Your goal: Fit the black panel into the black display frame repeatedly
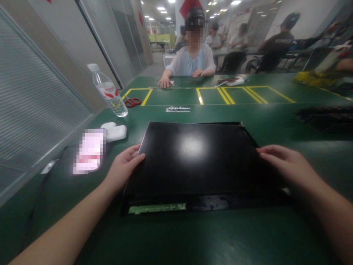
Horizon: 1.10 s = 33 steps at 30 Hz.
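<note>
A flat black display panel (176,162) lies in front of me, its glossy face reflecting a bright round spot. At its left edge my left hand (128,162) is closed, thumb on top and fingers around the side. My right hand (278,158) pinches at the right edge, fingertips together; part of what it grips is hidden. Under the panel and a little offset from it is a black frame (234,202), showing along the near, far and right sides. A narrow green circuit board (157,208) shows at the near side of that frame.
On the left are a water bottle (110,92), red-handled scissors (133,102), a white case (117,132), a phone-like lit object (89,151) and a dark cable (41,191). Small white strips (178,109) lie beyond the panel. A person (191,59) sits opposite, hands on the green table (220,239).
</note>
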### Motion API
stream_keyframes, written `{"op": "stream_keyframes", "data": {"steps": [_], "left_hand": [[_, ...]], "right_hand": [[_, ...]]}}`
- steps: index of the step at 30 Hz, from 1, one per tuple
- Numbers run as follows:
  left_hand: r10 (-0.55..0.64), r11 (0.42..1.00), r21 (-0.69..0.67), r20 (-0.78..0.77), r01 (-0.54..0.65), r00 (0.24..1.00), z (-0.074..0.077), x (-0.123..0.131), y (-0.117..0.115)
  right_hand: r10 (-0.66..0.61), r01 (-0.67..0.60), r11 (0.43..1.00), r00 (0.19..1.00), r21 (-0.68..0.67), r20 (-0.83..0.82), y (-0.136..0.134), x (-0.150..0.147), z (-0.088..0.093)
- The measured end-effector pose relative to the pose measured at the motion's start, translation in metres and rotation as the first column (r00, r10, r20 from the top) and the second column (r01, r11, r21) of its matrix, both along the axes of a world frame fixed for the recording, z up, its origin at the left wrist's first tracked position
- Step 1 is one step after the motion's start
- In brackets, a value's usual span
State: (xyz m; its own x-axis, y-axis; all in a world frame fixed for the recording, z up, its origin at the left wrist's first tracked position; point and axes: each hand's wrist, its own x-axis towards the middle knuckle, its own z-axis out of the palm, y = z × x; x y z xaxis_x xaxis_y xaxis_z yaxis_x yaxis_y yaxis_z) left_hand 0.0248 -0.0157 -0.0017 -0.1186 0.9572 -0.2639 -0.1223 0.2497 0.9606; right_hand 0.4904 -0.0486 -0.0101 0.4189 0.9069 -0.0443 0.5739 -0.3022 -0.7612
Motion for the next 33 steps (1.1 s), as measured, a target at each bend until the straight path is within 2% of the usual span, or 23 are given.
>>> {"op": "stream_keyframes", "data": {"steps": [6,13,33], "left_hand": [[0.025,0.999,0.025,-0.021,-0.024,0.999,-0.0017,-0.0008,-0.0015],[0.055,0.998,0.015,-0.006,-0.055,0.998,0.0031,0.0051,-0.0021],[0.073,0.997,0.023,-0.033,-0.073,0.997,0.0036,0.0059,-0.0026]], "right_hand": [[0.02,-0.02,1.0,0.999,0.0,0.041,0.005,0.0042,0.0002],[0.005,-0.005,0.999,1.0,-0.032,0.022,0.0029,0.0046,-0.0009],[0.002,0.001,0.999,0.998,-0.045,0.062,0.0015,0.0036,-0.0039]]}}
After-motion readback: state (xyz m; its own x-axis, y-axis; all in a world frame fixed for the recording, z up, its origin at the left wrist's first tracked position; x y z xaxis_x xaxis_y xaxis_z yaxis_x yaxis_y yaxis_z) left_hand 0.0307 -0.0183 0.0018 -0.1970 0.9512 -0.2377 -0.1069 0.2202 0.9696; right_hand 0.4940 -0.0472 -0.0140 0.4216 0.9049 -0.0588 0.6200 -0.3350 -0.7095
